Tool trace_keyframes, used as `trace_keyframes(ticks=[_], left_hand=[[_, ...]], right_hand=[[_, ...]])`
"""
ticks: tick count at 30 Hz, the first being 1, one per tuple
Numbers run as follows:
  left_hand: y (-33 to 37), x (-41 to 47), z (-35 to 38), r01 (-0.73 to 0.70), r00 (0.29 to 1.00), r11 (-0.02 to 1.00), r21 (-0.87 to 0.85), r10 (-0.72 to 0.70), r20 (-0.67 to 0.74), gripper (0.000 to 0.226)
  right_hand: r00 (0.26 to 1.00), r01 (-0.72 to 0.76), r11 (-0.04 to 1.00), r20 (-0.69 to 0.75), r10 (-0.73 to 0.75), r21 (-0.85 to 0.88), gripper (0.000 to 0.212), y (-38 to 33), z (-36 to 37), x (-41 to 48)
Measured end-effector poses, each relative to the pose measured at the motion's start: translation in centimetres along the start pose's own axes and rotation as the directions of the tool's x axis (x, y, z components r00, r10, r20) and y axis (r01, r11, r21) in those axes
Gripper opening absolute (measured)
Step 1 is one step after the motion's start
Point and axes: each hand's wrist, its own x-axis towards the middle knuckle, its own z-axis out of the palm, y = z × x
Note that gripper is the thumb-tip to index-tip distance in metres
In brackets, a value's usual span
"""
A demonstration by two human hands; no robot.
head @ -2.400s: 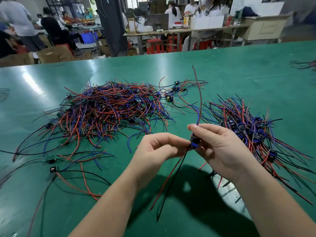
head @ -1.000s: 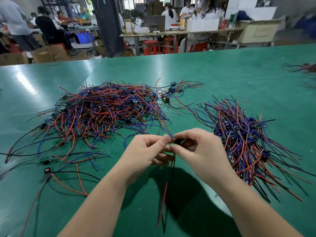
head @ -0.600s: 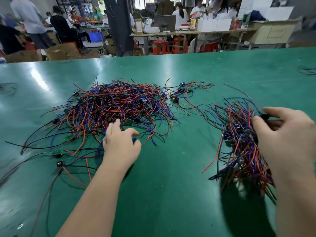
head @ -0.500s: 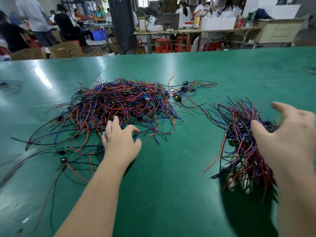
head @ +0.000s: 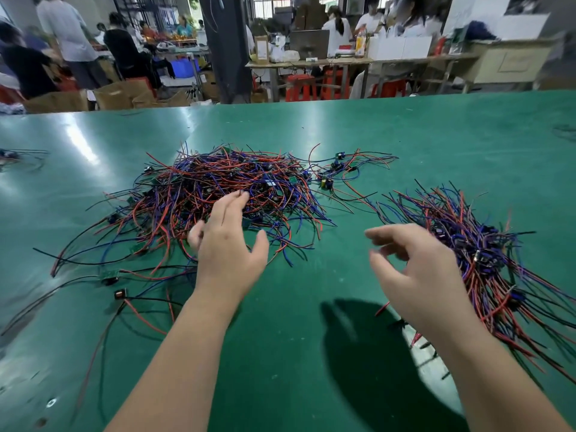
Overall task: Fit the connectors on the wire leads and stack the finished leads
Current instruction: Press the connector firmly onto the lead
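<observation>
One glossy green table (head: 405, 141), tangled leads (head: 193, 188), stacked leads (head: 467, 226), left hand (head: 229, 247) and right hand (head: 420, 272) spread empty, workbenches (head: 311, 61) behind.

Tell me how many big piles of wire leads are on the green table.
2. A loose pile lies centre-left, at the left hand; a tighter pile lies right, beside the right hand. A few stray leads sit far left.

Factory assembly hall; green worktable (head: 405, 135), wire-lead heap (head: 218, 188), workers (head: 71, 42) at benches (head: 311, 61), cartons (head: 121, 95)
</observation>
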Motion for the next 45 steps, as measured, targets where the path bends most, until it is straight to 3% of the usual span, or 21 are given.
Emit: trace_keyframes(ticks=[3, 6, 8, 10, 12, 14, 16, 17, 20, 23, 26, 30, 34, 39, 42, 45], left_hand=[[3.5, -1.2, -1.0, -0.314, 0.95, 0.874, -0.372, 0.287, -0.126, 0.056], [7.0, -3.5, -1.2, -0.404, 0.878, 0.68, -0.612, 0.475, -0.051, 0.057], [8.1, -4.3, -0.9, -0.41, 0.831, 0.618, -0.671, 0.557, 0.005, 0.063], [8.0, -4.3, -0.6, -0.379, 0.844, 0.607, -0.699, 0.537, 0.009, 0.064], [7.4, -3.8, -0.5, -0.267, 0.925, 0.675, -0.687, 0.38, 0.014, 0.053], [7.1, -3.0, -0.6, 0.045, 0.981, 0.696, -0.717, 0.105, 0.164, 0.031], [7.0, -2.4, -0.7, 0.396, 0.901, 0.531, -0.749, -0.066, 0.429, 0.012], [7.0, -2.2, -0.9, 0.513, 0.84, 0.439, -0.738, -0.081, 0.536, 0.013], [7.2, -2.4, -1.4, 0.656, 0.718, 0.327, -0.681, 0.008, 0.696, 0.028], [7.5, -2.7, -1.9, 0.69, 0.664, 0.323, -0.648, 0.073, 0.744, 0.033], [7.8, -2.9, -2.0, 0.698, 0.657, 0.31, -0.645, 0.081, 0.75, 0.029], [8.2, -3.2, -1.9, 0.723, 0.629, 0.284, -0.629, 0.104, 0.77, 0.012], [8.3, -3.0, -2.2, 0.76, 0.586, 0.226, -0.609, 0.167, 0.793, 0.014], [8.2, -3.1, -2.3, 0.752, 0.546, 0.325, -0.574, 0.183, 0.818, 0.014], [7.8, -2.9, -2.7, 0.759, 0.461, 0.405, -0.509, 0.218, 0.86, 0.013], [7.4, -2.9, -3.3, 0.766, 0.288, 0.488, -0.418, 0.321, 0.902, 0.012]], right_hand=[[0.982, -0.082, 0.981, 0.18, 0.05, 0.174, 0.031, -0.2, 0.8, -0.3], [0.917, -0.27, 0.852, 0.389, 0.086, 0.448, 0.035, -1.0, 1.5, -0.3], [0.931, -0.265, 0.819, 0.357, 0.079, 0.51, 0.017, -0.9, 1.6, 0.0], [0.946, -0.283, 0.767, 0.298, 0.125, 0.576, 0.012, -0.8, 1.4, 0.2], [0.948, -0.315, 0.663, 0.256, 0.189, 0.679, 0.018, -0.9, 1.0, 0.5], [0.936, -0.346, 0.518, 0.248, 0.25, 0.782, 0.02, -1.1, 0.6, 0.8], [0.919, -0.369, 0.379, 0.272, 0.286, 0.849, 0.023, -1.2, 0.4, 0.9], [0.912, -0.378, 0.34, 0.284, 0.294, 0.861, 0.024, -1.2, 0.4, 0.9], [0.903, -0.393, 0.295, 0.307, 0.299, 0.871, 0.025, -1.3, 0.2, 0.8], [0.903, -0.383, 0.267, 0.298, 0.308, 0.885, 0.026, -1.2, 0.1, 0.8], [0.908, -0.373, 0.264, 0.292, 0.3, 0.89, 0.038, -1.3, -0.1, 1.0], [0.91, -0.383, 0.342, 0.288, 0.297, 0.858, 0.027, -1.2, 0.2, 0.9], [0.881, -0.467, 0.387, 0.382, 0.28, 0.795, 0.02, -1.1, 0.3, 0.8], [0.887, -0.461, 0.451, 0.385, 0.255, 0.764, 0.012, -0.9, 0.2, 0.7], [0.892, -0.431, 0.379, 0.325, 0.314, 0.819, 0.007, -0.7, -0.1, 1.2], [0.864, -0.384, 0.285, 0.233, 0.446, 0.878, 0.011, -0.1, -1.1, 1.9]])
